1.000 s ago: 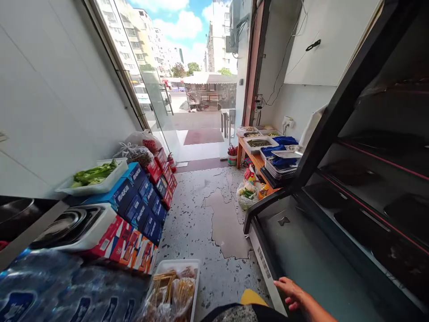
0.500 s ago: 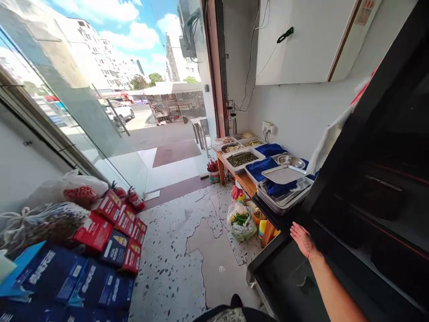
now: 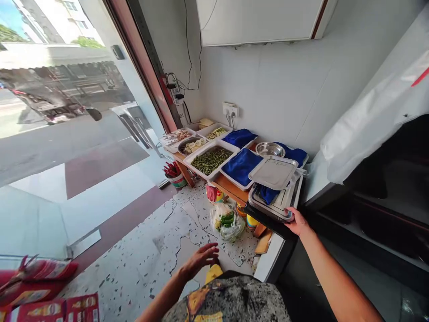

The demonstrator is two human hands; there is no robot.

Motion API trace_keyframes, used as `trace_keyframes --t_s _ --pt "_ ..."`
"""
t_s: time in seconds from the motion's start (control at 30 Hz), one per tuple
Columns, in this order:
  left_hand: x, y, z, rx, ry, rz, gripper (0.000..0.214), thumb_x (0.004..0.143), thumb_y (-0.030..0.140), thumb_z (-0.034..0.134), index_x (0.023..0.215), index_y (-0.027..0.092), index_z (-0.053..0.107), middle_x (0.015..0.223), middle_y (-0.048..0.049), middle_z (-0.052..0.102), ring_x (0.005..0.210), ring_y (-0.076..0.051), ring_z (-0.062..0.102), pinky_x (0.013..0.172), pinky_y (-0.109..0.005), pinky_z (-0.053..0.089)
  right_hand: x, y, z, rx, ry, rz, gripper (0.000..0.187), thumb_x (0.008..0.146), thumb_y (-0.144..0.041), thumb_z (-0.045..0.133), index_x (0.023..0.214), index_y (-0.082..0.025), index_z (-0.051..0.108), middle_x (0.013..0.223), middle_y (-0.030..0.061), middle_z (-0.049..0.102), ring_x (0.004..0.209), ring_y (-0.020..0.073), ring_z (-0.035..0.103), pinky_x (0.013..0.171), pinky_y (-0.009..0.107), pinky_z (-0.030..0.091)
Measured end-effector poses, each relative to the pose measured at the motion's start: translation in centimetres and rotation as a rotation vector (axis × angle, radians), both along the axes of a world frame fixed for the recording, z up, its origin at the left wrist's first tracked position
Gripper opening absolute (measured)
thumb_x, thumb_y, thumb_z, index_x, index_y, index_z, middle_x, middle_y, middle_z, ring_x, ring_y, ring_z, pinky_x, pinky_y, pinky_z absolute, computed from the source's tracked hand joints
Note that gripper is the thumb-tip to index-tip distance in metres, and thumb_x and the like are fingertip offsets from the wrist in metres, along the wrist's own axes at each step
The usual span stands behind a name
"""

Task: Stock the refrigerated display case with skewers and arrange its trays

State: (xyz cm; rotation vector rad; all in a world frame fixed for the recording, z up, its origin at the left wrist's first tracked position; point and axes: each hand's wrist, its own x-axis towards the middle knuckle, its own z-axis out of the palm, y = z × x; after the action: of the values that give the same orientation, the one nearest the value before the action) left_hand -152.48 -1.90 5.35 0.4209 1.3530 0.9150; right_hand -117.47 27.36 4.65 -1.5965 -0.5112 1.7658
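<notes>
Touching the near R corner of a stack of metal trays [image 3: 284, 201], the R hand [image 3: 297, 222] is placed w/ fingers at the rim & thumb by its outer side; whether a firm grip has been taken can't be told. The L hand [image 3: 203, 258] is held in the air, low & well L of the stack, fingers loosely bent & apart, nothing held. The stack is set at the near end of a wooden table [image 3: 231, 187]; over its far part a loose tray [image 3: 274, 173] is laid, w/ a bunched blue cloth [image 3: 268, 195] btwn. Beyond the stack a steel bowl [image 3: 270, 149] is seen; farther L, green pods [image 3: 210, 160]. Progress, as judged: only contact has been made; no tray appears lifted or parted from the stack yet.
</notes>
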Motion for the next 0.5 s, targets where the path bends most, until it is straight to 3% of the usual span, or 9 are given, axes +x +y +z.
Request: trace_keyframes --t_s 0.1,0.23,0.37,0.5 --pt "-1.7 10.9 -0.2 0.096 -0.119 -0.120 0.085 0.049 0.070 0.089 0.114 0.019 0.070 0.122 -0.0156 0.067 0.113 -0.029 0.062 0.093 -0.038 0.048 -0.8 -0.2 1.0 -0.033 -0.044 -0.070 0.016 0.070 -0.030 0.068 0.081 -0.022 0.060 0.067 -0.0006 0.066 0.066 0.0179 0.059 0.067 0.030 0.047" --pt "-0.2 22.4 0.4 0.130 -0.163 -0.219 0.073 0.063 0.066 0.083 0.114 0.017 0.065 0.128 -0.0167 0.062 0.116 -0.027 0.060 0.096 -0.036 0.047 -1.9 -0.7 2.1 -0.081 -0.057 -0.155 0.015 0.075 -0.034 0.066 0.078 -0.020 0.060 0.060 -0.0013 0.063 0.057 0.0160 0.058 0.058 0.027 0.043" --pt "2.2 28.8 1.0 0.200 -0.105 -0.316 0.063 0.074 0.066 0.071 0.109 0.013 0.065 0.116 -0.0139 0.067 0.110 -0.024 0.062 0.097 -0.033 0.046 -2.3 -1.0 2.3 -0.156 -0.028 -0.235 0.015 0.078 -0.034 0.064 0.078 -0.020 0.060 0.056 -0.0020 0.062 0.053 0.0149 0.057 0.057 0.027 0.046" --pt "3.7 31.6 0.8 0.213 0.024 -0.346 0.060 0.067 0.057 0.078 0.106 0.013 0.065 0.109 -0.0118 0.068 0.106 -0.025 0.062 0.091 -0.032 0.047 -2.0 -1.0 2.2 -0.190 0.024 -0.239 0.017 0.081 -0.036 0.062 0.076 -0.020 0.058 0.056 -0.0022 0.062 0.051 0.0148 0.058 0.056 0.027 0.047"
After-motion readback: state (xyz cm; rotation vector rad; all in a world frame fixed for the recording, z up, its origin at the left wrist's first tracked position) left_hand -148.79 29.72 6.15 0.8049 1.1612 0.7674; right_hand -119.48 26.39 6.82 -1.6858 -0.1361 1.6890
